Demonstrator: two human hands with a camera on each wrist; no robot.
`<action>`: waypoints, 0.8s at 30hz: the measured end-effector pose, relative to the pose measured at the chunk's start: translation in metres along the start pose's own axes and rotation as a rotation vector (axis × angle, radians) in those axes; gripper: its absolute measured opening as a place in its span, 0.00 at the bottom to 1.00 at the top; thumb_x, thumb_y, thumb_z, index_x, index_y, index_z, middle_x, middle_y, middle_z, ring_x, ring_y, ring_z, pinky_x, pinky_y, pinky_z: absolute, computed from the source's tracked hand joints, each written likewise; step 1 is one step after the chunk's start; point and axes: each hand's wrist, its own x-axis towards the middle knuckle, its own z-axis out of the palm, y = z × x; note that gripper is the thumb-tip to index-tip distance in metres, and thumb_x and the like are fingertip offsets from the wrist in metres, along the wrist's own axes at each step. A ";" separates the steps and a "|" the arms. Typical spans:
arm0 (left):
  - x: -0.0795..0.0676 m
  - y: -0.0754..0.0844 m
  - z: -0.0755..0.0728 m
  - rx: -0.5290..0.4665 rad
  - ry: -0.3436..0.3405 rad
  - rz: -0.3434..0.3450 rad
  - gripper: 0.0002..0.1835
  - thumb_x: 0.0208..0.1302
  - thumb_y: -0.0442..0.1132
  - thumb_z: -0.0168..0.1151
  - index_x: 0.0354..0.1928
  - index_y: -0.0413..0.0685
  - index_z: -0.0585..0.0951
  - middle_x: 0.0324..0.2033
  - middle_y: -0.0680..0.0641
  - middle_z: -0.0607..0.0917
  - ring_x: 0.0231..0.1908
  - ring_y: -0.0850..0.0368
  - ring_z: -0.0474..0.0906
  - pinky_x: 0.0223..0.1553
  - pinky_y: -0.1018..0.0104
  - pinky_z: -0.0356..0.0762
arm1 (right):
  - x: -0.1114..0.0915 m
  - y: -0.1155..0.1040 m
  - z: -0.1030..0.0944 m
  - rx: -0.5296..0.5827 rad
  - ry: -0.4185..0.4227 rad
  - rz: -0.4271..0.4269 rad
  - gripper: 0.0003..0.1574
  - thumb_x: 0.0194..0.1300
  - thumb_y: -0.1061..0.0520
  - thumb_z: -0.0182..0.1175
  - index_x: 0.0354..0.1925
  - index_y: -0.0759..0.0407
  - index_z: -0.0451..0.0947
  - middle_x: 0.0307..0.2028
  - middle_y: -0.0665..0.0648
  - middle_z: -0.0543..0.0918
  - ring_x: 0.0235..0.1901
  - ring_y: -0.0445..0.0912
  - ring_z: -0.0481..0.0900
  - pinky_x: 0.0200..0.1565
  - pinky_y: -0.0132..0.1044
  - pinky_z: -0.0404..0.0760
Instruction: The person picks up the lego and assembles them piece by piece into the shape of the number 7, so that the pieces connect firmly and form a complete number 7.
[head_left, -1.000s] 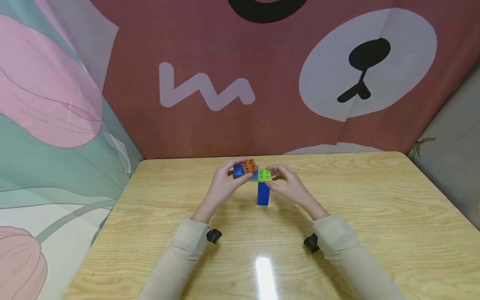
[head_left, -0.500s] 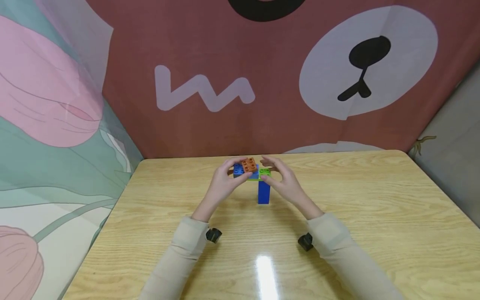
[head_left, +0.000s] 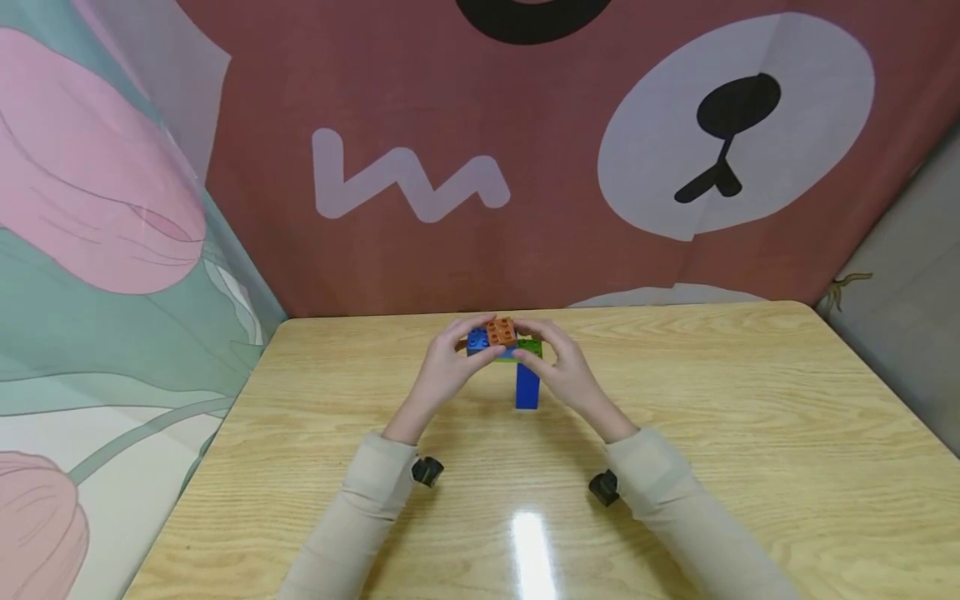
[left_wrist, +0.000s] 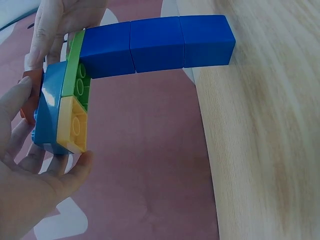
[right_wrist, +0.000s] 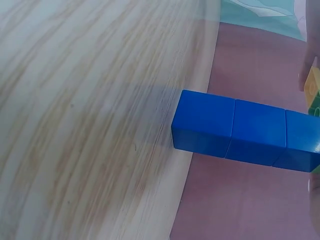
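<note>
An orange toy brick (head_left: 501, 332) lies on top of a blue brick (left_wrist: 52, 105) at the head of a T-like build. My left hand (head_left: 442, 360) holds the orange brick, thumb on its near side and index finger at its far side; its lower fingers curl by the yellow brick (left_wrist: 72, 125) beneath. From the other side my right hand (head_left: 564, 367) pinches the orange brick's right end, its palm partly hiding the green brick (head_left: 531, 344). Below, a column of stacked blue blocks (head_left: 527, 386) stands upright on the table and bears the green brick.
The wooden table (head_left: 315, 492) runs back to a wall cloth (head_left: 420, 267) with a bear print. Black wrist cameras, including one at the left cuff (head_left: 427, 472), hang near the tabletop.
My right hand has moved left from the green brick to the orange brick. The orange brick has turned from slanted to nearly straight. My left hand has stayed in place.
</note>
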 end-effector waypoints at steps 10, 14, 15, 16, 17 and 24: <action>0.000 -0.001 0.001 -0.006 0.004 -0.012 0.26 0.61 0.42 0.66 0.61 0.47 0.74 0.59 0.44 0.78 0.61 0.47 0.72 0.63 0.46 0.70 | 0.002 -0.003 0.006 0.022 0.008 0.059 0.32 0.64 0.61 0.60 0.65 0.61 0.66 0.59 0.65 0.75 0.57 0.60 0.75 0.59 0.55 0.74; -0.001 -0.001 0.001 0.005 -0.008 -0.010 0.27 0.61 0.42 0.66 0.62 0.47 0.74 0.61 0.45 0.76 0.62 0.48 0.71 0.63 0.47 0.70 | 0.002 -0.004 0.007 0.021 0.010 0.048 0.32 0.65 0.61 0.60 0.66 0.60 0.66 0.59 0.64 0.75 0.56 0.58 0.76 0.57 0.54 0.75; -0.001 0.000 0.001 0.008 -0.009 -0.011 0.27 0.60 0.41 0.66 0.62 0.47 0.74 0.61 0.46 0.76 0.62 0.48 0.71 0.63 0.47 0.70 | 0.002 -0.004 0.007 0.020 0.013 0.042 0.31 0.65 0.61 0.60 0.65 0.60 0.67 0.58 0.64 0.75 0.56 0.58 0.76 0.57 0.54 0.76; -0.001 0.000 0.001 0.011 -0.011 -0.010 0.27 0.60 0.41 0.67 0.62 0.47 0.74 0.62 0.45 0.76 0.62 0.48 0.71 0.63 0.47 0.70 | 0.002 -0.004 0.007 0.015 0.015 0.039 0.31 0.65 0.61 0.60 0.65 0.60 0.67 0.57 0.64 0.76 0.55 0.57 0.76 0.57 0.54 0.76; -0.001 0.000 0.001 0.013 -0.011 -0.010 0.28 0.59 0.40 0.67 0.62 0.47 0.74 0.61 0.45 0.76 0.62 0.47 0.71 0.63 0.47 0.70 | 0.002 -0.005 0.007 0.012 0.016 0.037 0.31 0.65 0.61 0.60 0.65 0.59 0.67 0.57 0.64 0.76 0.55 0.57 0.76 0.57 0.53 0.76; -0.002 -0.001 0.000 0.018 -0.003 0.007 0.28 0.56 0.32 0.68 0.60 0.43 0.75 0.58 0.42 0.77 0.60 0.46 0.73 0.63 0.50 0.72 | 0.002 -0.005 0.007 0.008 0.016 0.019 0.31 0.65 0.63 0.59 0.65 0.62 0.67 0.56 0.64 0.76 0.55 0.56 0.76 0.57 0.53 0.76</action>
